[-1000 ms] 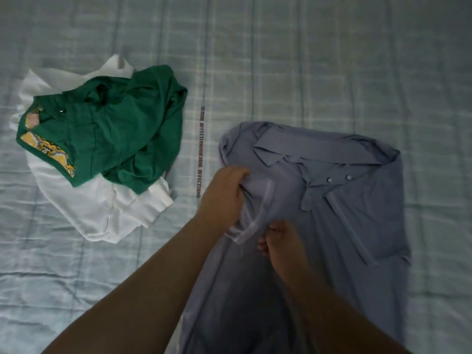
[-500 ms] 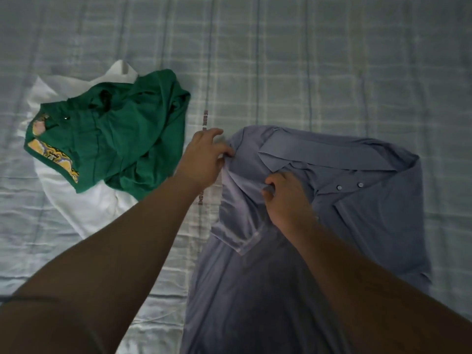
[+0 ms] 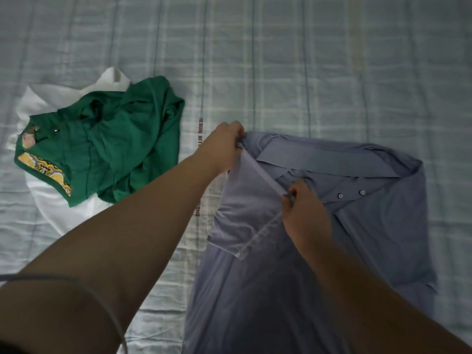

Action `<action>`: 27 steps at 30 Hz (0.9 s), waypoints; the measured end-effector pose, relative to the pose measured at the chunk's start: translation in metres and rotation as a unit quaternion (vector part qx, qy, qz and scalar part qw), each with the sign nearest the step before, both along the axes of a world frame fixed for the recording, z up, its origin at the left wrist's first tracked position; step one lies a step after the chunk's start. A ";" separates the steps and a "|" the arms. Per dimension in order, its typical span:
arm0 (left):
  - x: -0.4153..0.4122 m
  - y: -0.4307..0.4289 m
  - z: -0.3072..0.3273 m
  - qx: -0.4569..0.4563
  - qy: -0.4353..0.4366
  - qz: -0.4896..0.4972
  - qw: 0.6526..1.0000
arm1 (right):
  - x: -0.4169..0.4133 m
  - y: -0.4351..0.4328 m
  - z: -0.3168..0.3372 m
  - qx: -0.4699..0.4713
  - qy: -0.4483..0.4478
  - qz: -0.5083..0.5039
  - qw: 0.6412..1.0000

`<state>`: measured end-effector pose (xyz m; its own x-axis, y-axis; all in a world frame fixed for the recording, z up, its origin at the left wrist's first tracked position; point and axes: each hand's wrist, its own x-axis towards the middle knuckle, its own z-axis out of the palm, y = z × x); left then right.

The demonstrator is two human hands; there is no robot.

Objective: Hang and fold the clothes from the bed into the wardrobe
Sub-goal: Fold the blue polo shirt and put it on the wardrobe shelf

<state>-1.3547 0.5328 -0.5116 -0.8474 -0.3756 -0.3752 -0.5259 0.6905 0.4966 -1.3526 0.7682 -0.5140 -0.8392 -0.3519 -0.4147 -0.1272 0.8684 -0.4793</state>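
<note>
A grey-blue polo shirt [image 3: 383, 226] lies face up on the bed, collar toward the far side, two buttons showing. Its left sleeve is folded inward over the chest. My left hand [image 3: 224, 146] pinches the shirt's shoulder corner at the far left of the collar. My right hand [image 3: 304, 213] pinches the folded sleeve's edge near the placket, so a taut fold line runs between both hands. A crumpled green garment [image 3: 109, 146] with a yellow patterned trim lies to the left, on top of a white garment [image 3: 51, 208].
The bed is covered by a pale blue checked sheet [image 3: 306, 72] with a printed text strip running beside the shirt's left edge. A thin grey cable [image 3: 84, 284] crosses my left forearm at the lower left.
My left hand moved up and right to the shirt's shoulder corner. My right hand shifted right along the sleeve edge, pulling the fold straight and taut.
</note>
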 end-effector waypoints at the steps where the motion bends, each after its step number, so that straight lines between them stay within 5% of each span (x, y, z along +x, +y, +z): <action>1: 0.003 0.005 -0.001 -0.027 0.015 0.007 0.999 | 0.002 0.001 0.001 -0.009 0.010 0.000 1.000; 4: 0.023 0.023 0.006 -0.146 0.114 0.031 0.982 | 0.009 0.000 0.006 -0.062 0.133 0.041 0.988; 7: 0.060 0.049 0.010 -0.145 0.186 -0.015 0.972 | 0.023 -0.008 0.008 -0.069 0.198 0.131 0.969; 11: 0.105 0.077 -0.011 -0.122 0.097 -0.118 0.981 | 0.042 -0.005 -0.018 0.036 0.163 0.235 0.958; 16: 0.128 0.074 -0.055 -0.178 0.008 -0.129 0.975 | 0.041 0.003 -0.045 0.081 0.182 0.258 0.945; 27: 0.192 0.104 -0.003 -0.113 0.068 -0.117 0.984 | 0.106 0.066 -0.002 0.016 0.149 0.216 0.965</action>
